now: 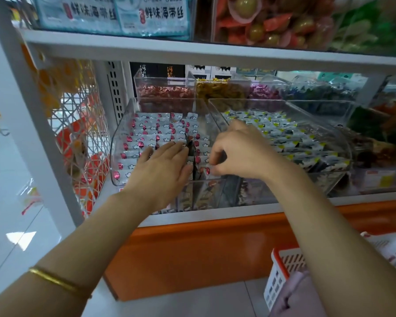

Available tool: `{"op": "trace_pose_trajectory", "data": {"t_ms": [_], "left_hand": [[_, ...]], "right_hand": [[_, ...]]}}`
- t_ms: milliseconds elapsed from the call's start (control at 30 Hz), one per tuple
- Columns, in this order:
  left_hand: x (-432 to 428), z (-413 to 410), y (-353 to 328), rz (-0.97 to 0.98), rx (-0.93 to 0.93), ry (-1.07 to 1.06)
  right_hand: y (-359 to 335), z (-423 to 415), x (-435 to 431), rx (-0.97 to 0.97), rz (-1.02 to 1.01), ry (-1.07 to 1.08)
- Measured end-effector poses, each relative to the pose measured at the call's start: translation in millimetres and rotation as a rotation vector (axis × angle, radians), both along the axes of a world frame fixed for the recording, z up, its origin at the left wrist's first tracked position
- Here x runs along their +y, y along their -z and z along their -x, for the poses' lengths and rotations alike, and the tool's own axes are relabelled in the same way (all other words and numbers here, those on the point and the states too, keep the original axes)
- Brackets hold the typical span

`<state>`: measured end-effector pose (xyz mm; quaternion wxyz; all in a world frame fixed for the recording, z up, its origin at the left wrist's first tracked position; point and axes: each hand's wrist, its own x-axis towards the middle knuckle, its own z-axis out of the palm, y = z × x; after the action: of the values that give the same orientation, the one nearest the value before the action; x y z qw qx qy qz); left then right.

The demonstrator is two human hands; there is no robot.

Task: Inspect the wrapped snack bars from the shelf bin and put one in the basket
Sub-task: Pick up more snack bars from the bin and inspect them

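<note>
White metal shelving stands on a glossy orange plinth, its middle tier lined with clear, hard-walled plastic bins. The shelf bin on the left has a curved front corner and is packed with snack bars in rows, small oblong packets in crinkly white film with a pink-red mark on each.

Both hands are inside it. The left hand lies flat on the bars, fingers straight and close together, their tips by a dark wrapper standing on edge. The right hand is curled, its fingertips pinching a front bar near the bin's front wall — the grip is partly hidden by the knuckles.

A neighbouring bin holds white, black and yellow packets. The basket — white slotted plastic with an orange rim — sits low at the right, well apart from the bins. A thin gold bangle circles the left wrist.
</note>
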<state>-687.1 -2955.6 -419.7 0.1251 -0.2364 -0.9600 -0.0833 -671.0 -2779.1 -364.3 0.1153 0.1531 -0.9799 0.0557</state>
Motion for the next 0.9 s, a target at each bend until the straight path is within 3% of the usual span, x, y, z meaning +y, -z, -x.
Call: {"op": "trace_pose_trajectory", "data": {"t_ms": [167,267,400,500,633,900], "left_hand": [[-1.9,-0.3,-2.7,-0.019,-0.017,0.003],[-1.7,-2.2,-4.5,-0.046,-0.018,0.01],[-1.6,-9.3,-15.5,-0.22,0.041,0.07],[0.5,-18.5,-26.8,-0.421,0.077,0.108],[2.4,-26.6,-30.7,-0.537,-0.032,0.113],[2.4,-33.8,-33.6,-0.894,-0.21,0.185]], "right_hand": [[6.1,4.6,-1.9,0.1,-0.067,-0.026],[8.5,3.2,-3.9,0.101,0.056,-0.078],[8.0,0.6,-5.9,0.046,0.351,-0.139],[2.1,-3.2,-2.4,0.136,0.584,-0.142],[-1.8,-9.7,5.7,0.235,0.949,-0.098],[4.4,-17.9,9.2,0.024,1.647,-0.07]]}}
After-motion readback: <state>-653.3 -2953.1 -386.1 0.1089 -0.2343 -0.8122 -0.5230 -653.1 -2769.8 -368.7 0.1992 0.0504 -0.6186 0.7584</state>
